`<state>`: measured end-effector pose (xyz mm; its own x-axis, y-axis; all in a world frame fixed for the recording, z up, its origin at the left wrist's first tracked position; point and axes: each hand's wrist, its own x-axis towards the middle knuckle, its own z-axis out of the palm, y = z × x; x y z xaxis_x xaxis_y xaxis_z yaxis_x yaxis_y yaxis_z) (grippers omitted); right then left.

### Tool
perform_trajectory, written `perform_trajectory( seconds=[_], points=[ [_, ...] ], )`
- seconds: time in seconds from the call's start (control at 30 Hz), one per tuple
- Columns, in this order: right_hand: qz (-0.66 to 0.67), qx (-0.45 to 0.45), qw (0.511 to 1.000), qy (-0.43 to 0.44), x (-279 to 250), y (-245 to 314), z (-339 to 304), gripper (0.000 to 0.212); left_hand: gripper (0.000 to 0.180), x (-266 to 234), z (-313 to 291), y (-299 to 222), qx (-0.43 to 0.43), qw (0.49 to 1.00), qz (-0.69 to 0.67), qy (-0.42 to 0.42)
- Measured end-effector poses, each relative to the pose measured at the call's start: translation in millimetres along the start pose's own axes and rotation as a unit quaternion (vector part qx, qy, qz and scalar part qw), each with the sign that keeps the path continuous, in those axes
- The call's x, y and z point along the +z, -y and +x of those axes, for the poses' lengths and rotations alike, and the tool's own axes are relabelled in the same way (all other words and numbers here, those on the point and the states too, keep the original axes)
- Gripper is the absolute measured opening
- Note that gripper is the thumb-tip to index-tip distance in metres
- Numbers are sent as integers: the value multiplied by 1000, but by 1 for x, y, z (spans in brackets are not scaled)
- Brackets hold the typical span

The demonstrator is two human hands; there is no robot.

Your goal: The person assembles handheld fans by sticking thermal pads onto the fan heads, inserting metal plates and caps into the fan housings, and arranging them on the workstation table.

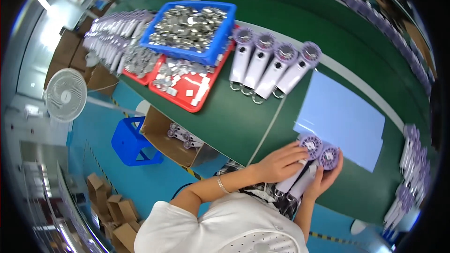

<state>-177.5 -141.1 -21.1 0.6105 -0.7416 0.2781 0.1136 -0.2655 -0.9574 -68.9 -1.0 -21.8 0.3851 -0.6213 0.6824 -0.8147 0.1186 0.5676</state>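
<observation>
Two purple-and-white handheld fans are side by side at the table's near edge, heads away from me. My left hand (280, 163) is closed at the neck of the left handheld fan (311, 146), fingers against its round purple head. Around the head of the right handheld fan (328, 158) my right hand (326, 178) is curled, thumb on the near side. Both handles, with metal loops at their ends, point toward my lap. Just beyond the heads lies a light blue sheet (344, 112). Four-like fans in a row, several handheld fans (265, 63), lie farther off to the left.
A blue bin (206, 56) of shiny metal pieces rests over red trays (194, 103) holding small flat parts. More fans are massed at the far left (110, 37) and along the right edge (412, 173). Below stand an open carton (159, 131) with fans and a blue stool (126, 140).
</observation>
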Motion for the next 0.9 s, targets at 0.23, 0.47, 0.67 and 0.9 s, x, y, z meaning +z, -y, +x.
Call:
perform_trajectory(
  seconds=[0.23, 0.47, 0.67, 0.9],
  points=[
    [48, -29, 998, -27, 1, -13, 0, 65, 23, -55, 6, 18, -53, 989, 64, -119],
    [42, -13, 996, -72, -3, -11, 1, 59, 48, -236, -23, 114, -259, 811, 416, -320],
    [54, 9, 996, -65, 3, -14, -5, 55, 42, -402, -97, 184, -394, 709, 486, -325],
    [46, 6, 996, -82, 5, -16, -1, 53, 55, -408, -59, 233, -546, 641, 516, -159]
  ],
)
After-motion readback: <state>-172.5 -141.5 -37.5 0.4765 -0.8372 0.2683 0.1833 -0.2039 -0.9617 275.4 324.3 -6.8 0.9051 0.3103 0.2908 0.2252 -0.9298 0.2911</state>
